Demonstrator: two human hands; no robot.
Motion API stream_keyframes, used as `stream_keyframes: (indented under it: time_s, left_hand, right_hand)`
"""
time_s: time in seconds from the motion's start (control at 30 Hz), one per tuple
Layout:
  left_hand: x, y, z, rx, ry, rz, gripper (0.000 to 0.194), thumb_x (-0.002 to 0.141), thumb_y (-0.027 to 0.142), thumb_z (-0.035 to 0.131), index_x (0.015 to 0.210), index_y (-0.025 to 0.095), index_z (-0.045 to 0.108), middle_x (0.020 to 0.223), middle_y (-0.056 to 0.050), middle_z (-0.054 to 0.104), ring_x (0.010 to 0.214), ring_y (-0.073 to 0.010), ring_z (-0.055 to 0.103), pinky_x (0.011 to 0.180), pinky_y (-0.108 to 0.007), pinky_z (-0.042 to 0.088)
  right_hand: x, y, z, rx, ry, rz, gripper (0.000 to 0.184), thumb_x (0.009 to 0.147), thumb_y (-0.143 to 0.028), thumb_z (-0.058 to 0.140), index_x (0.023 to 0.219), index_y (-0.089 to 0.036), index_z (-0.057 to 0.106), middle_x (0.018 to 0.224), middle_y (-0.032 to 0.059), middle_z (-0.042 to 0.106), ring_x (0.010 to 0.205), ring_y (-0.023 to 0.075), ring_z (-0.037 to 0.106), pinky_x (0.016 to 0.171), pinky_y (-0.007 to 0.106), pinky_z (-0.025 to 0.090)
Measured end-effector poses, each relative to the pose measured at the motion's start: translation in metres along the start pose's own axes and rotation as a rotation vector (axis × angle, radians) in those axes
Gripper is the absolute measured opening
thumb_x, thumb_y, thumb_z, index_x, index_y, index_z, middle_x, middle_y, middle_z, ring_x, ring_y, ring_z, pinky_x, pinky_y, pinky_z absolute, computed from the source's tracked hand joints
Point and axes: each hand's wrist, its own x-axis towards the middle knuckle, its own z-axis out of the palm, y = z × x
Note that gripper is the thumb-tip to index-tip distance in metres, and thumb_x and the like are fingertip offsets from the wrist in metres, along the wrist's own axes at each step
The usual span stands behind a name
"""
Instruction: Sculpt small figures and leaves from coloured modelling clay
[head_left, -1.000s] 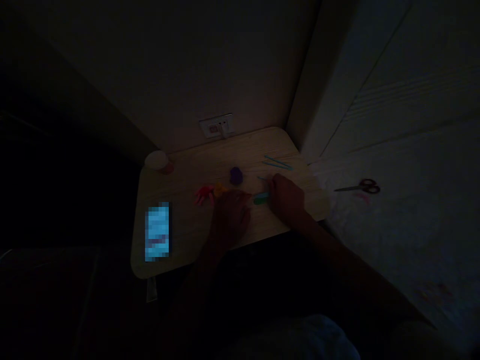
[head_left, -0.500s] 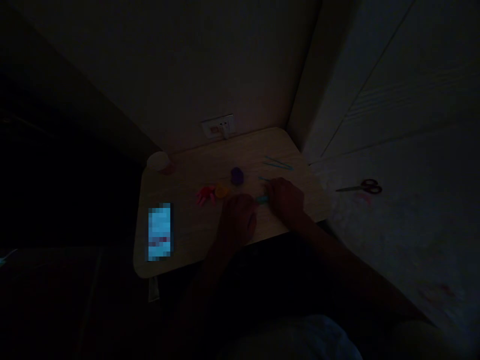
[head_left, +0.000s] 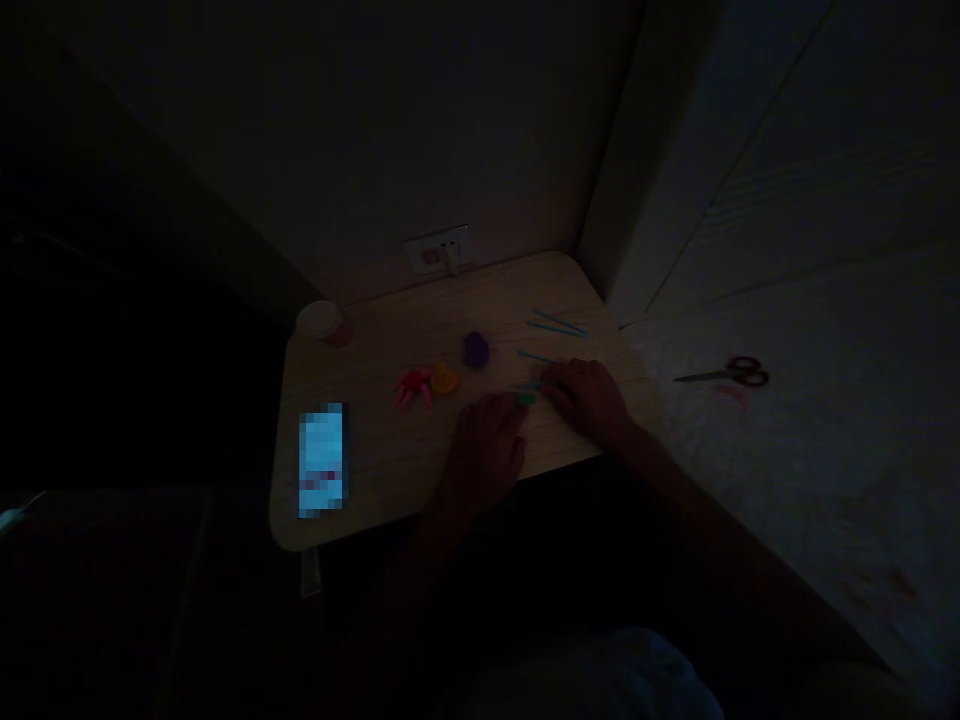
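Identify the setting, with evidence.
Probably a dimly lit room, perhaps in a home: a small wood-look table stands against a wall with an electrical socket, and a glowing, pixelated phone-like screen lies on the tabletop.

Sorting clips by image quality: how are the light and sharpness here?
Head view: very dark overall; phone brightest, but pixelated; same view: left hand and right hand murky, green piece between them lacking detail; same view: scissors dim but recognisable.
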Motion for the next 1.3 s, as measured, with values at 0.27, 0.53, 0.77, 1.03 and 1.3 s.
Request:
stream_keyframes:
  time_s: [0.27, 0.53, 0.77, 1.03, 1.3]
  left_hand:
    - [0.003, 0.001, -0.002, -0.011, -0.004, -0.011, 0.046, 0.098, 0.022, 0.057, 0.143, 0.017, 0.058, 0.149, -0.013, 0.058, 0.134, -0.0329, 0.050, 0.115, -0.052, 0.041]
    - [0.005, 0.000, -0.004, -0.018, 0.006, -0.012, 0.047, 0.097, 0.022, 0.057, 0.144, 0.019, 0.058, 0.147, -0.012, 0.059, 0.132, -0.0327, 0.050, 0.114, -0.052, 0.040]
    - [0.007, 0.001, -0.002, -0.018, 0.015, -0.002, 0.049, 0.095, 0.023, 0.059, 0.144, 0.021, 0.059, 0.146, -0.012, 0.058, 0.133, -0.0330, 0.050, 0.113, -0.053, 0.041]
    - [0.007, 0.003, -0.004, 0.013, -0.008, -0.005, 0.049, 0.096, 0.023, 0.059, 0.145, 0.021, 0.059, 0.147, -0.013, 0.057, 0.132, -0.0334, 0.051, 0.111, -0.053, 0.042]
    - [0.007, 0.004, -0.004, 0.046, -0.020, 0.002, 0.048, 0.098, 0.025, 0.057, 0.145, 0.021, 0.058, 0.147, -0.013, 0.057, 0.132, -0.0344, 0.050, 0.110, -0.053, 0.042]
  right_hand:
    - [-0.003, 0.006, 0.001, 0.045, 0.073, -0.156, 0.024, 0.103, -0.025, 0.055, 0.099, -0.018, 0.078, 0.092, 0.0106, 0.073, 0.088, 0.0260, 0.062, 0.078, 0.038, 0.040]
    - [-0.004, 0.008, 0.003, 0.047, 0.095, -0.172, 0.025, 0.102, -0.021, 0.056, 0.104, -0.021, 0.081, 0.092, 0.0101, 0.072, 0.086, 0.0253, 0.059, 0.078, 0.039, 0.039]
    - [-0.005, 0.006, 0.001, -0.029, 0.094, -0.153, 0.025, 0.100, -0.020, 0.057, 0.101, -0.021, 0.082, 0.092, 0.0102, 0.071, 0.087, 0.0258, 0.058, 0.076, 0.038, 0.034]
    - [-0.007, 0.003, -0.001, -0.095, 0.103, -0.156, 0.024, 0.099, -0.022, 0.059, 0.098, -0.021, 0.082, 0.089, 0.0095, 0.071, 0.086, 0.0251, 0.057, 0.075, 0.038, 0.030]
    - [-0.010, 0.001, -0.002, -0.096, 0.104, -0.194, 0.025, 0.099, -0.020, 0.057, 0.102, -0.022, 0.082, 0.089, 0.0094, 0.071, 0.087, 0.0258, 0.057, 0.075, 0.039, 0.031]
